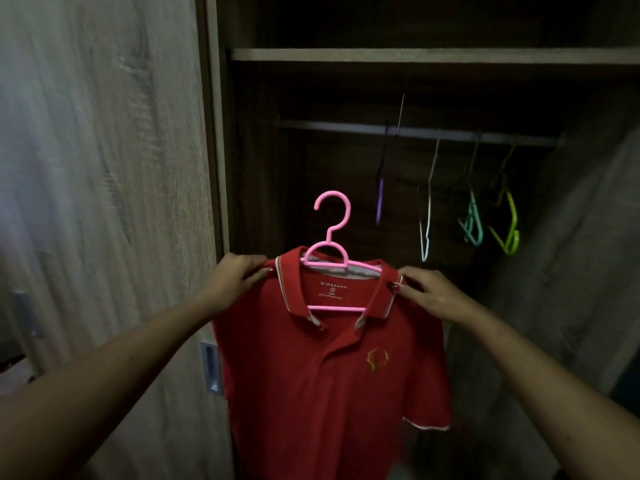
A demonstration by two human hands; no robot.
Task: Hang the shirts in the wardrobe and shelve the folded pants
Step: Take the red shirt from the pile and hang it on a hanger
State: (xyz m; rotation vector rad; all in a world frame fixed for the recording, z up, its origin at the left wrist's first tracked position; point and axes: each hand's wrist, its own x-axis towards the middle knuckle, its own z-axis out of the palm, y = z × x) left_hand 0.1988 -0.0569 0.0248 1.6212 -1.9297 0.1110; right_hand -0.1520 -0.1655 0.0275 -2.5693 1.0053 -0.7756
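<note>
A red polo shirt (322, 372) with a white-trimmed collar hangs on a pink plastic hanger (332, 237), held up in front of the open wardrobe. My left hand (232, 282) pinches the shirt's left shoulder, and my right hand (436, 296) grips the right shoulder by the collar. The hanger's hook stands upright, well below the metal rail (346, 125) inside the wardrobe. No folded pants are in view.
Several empty hangers dangle from the rail: purple (380, 202), white (426, 223), teal (472, 223) and lime green (509, 226). A wooden shelf (415, 54) runs above the rail. The wardrobe's sliding door (104, 202) with a recessed handle (211, 367) stands at the left.
</note>
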